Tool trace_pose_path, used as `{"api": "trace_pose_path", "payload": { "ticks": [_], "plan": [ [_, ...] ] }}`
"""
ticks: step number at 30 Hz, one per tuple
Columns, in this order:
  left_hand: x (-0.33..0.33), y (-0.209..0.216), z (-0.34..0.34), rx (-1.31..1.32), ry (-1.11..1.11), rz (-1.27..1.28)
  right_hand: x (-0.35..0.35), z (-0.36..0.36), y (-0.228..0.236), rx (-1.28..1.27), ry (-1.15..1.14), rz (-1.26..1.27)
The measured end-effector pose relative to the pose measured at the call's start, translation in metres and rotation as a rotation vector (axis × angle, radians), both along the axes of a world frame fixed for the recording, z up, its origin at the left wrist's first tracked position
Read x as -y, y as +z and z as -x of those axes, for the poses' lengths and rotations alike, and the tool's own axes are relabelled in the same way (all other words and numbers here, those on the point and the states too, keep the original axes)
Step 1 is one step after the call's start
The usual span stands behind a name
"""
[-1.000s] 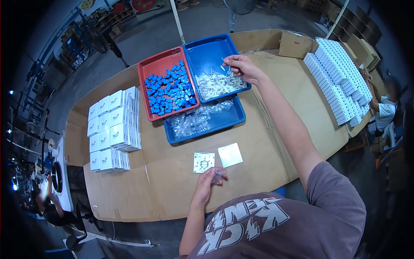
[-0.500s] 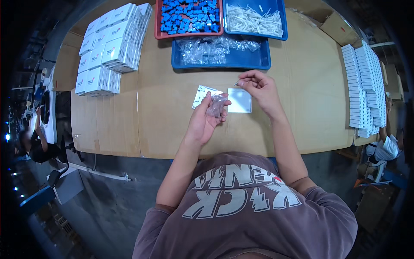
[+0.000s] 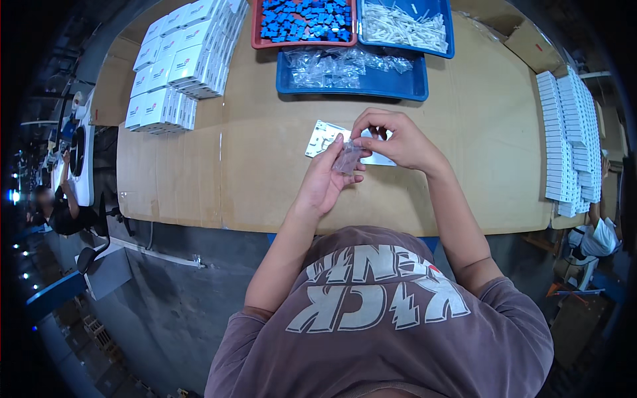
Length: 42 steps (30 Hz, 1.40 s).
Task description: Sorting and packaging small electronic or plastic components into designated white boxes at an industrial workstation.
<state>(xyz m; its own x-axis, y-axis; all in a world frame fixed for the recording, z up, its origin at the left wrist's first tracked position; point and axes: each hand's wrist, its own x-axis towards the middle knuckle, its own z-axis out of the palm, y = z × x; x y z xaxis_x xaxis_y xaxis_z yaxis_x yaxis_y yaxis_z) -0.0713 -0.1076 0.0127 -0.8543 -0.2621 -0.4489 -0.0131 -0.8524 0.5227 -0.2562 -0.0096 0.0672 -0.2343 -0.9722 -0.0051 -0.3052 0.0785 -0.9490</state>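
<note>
Drawn in toward the left hand (image 3: pixel 324 186) since the earlier frame, the right hand (image 3: pixel 403 142) pinches the mouth of a small clear bag (image 3: pixel 346 162), which the left grips between thumb and fingers above the counter (image 3: pixel 259 176), between its front edge and a blue tray (image 3: pixel 352 96). Pale lettering spans the worker's shirt (image 3: pixel 371 345); white boxes (image 3: pixel 186 63) near the counter's left edge carry small print and a red mark.

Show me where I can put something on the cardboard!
Bare cardboard lies between the left hand and the left box stack, and between the right hand and the right box stack. It's crowded around the white panels and in the trays.
</note>
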Motion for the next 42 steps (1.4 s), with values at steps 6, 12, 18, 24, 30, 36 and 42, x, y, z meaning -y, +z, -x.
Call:
{"api": "trace_pose_path", "payload": {
  "ticks": [6,12,18,24,30,36,42],
  "plan": [
    [0.006,-0.002,-0.002,-0.018,0.002,0.027,0.007,0.006,-0.011,0.112,0.212,-0.007],
    [0.001,-0.005,0.002,-0.010,0.018,0.060,0.014,-0.001,0.001,0.037,0.291,-0.178],
    [0.000,-0.003,0.006,0.001,-0.059,0.183,0.005,0.006,-0.007,0.072,0.308,-0.185],
    [-0.006,-0.008,-0.003,0.008,-0.077,0.210,0.005,0.016,-0.013,0.115,0.319,-0.224],
    [-0.011,-0.015,-0.019,-0.001,-0.120,0.098,0.028,0.147,-0.008,-0.098,-0.162,-0.104],
    [-0.014,-0.012,-0.026,-0.010,-0.138,0.077,0.090,0.276,-0.014,-0.642,-0.679,0.041],
    [-0.013,-0.003,-0.024,0.015,-0.155,0.161,0.126,0.287,-0.023,-1.038,-0.685,-0.090]
  ]
}}
